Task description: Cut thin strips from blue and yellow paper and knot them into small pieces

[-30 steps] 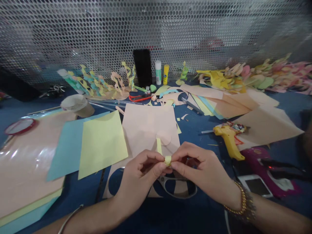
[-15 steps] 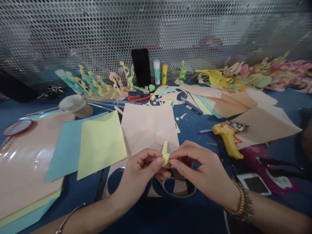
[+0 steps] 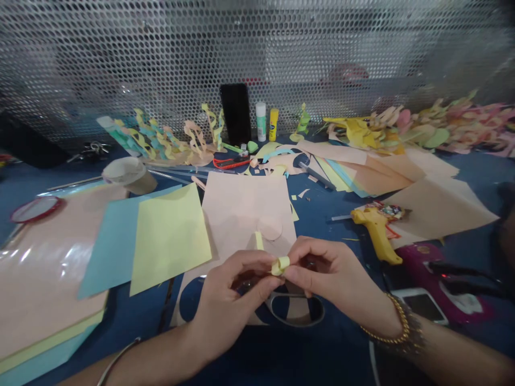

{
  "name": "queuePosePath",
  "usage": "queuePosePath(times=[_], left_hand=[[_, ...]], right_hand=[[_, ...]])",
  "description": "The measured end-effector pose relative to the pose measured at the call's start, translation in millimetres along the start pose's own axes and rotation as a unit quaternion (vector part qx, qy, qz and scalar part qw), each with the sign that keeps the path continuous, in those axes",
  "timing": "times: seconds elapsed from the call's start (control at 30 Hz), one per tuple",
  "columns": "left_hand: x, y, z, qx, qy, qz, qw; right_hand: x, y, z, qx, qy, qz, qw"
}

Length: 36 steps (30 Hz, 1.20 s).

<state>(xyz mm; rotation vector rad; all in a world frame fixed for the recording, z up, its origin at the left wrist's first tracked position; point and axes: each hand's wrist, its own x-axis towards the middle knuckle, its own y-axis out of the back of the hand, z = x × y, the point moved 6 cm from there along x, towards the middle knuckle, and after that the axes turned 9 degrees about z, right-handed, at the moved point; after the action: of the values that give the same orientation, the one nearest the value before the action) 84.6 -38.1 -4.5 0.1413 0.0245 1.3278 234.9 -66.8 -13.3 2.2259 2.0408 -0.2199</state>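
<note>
Between the fingertips of both hands is a yellow paper strip, its near end curled into a small loop. My left hand pinches the strip from the left, and its free end sticks up behind the fingers. On the other side of the loop, my right hand grips it between thumb and fingers. Beneath and beyond the hands lies a pale pink sheet with a pink paper circle on it. Scissors lie below the hands, only their handle loops showing clearly.
Yellow and blue sheets lie left, near a paper cup. A yellow glue gun and a purple power strip are at right. Behind stand a black phone, glue sticks and curled paper pieces.
The strip has been turned, and its near end now shows as a rounder open loop. Its free end has shifted left. Both hands still hold it.
</note>
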Motion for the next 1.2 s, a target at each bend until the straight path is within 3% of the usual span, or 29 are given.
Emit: queuePosePath(times=[0.1, 0.23, 0.43, 0.5, 0.8, 1.03, 1.2], left_hand=[[0, 2.2, 0, 0.017, -0.01, 0.01, 1.0], [0, 3.1, 0, 0.013, -0.015, 0.009, 1.0], [-1, -2.2, -10, -0.075, 0.068, -0.021, 0.995], [0, -2.4, -12, -0.092, 0.084, -0.018, 0.992], [2, -0.7, -12, -0.062, 0.095, -0.019, 0.993], [3, 0.3, -14, -0.032, 0.095, -0.006, 0.995], [2, 2.1, -11, 0.01, 0.025, -0.001, 1.0]], right_hand=[[0, -1, 0, 0.0, -0.002, -0.004, 1.0], [-3, 0, -8, -0.052, 0.056, 0.012, 0.997], [-7, 1, -25, -0.157, 0.186, 0.046, 0.969], [-6, 1, -26, -0.169, 0.186, 0.047, 0.967], [-2, 1, -12, -0.092, 0.057, -0.004, 0.994], [-3, 1, -20, -0.145, 0.127, 0.029, 0.981], [-8, -1, -23, -0.161, 0.177, 0.045, 0.97]])
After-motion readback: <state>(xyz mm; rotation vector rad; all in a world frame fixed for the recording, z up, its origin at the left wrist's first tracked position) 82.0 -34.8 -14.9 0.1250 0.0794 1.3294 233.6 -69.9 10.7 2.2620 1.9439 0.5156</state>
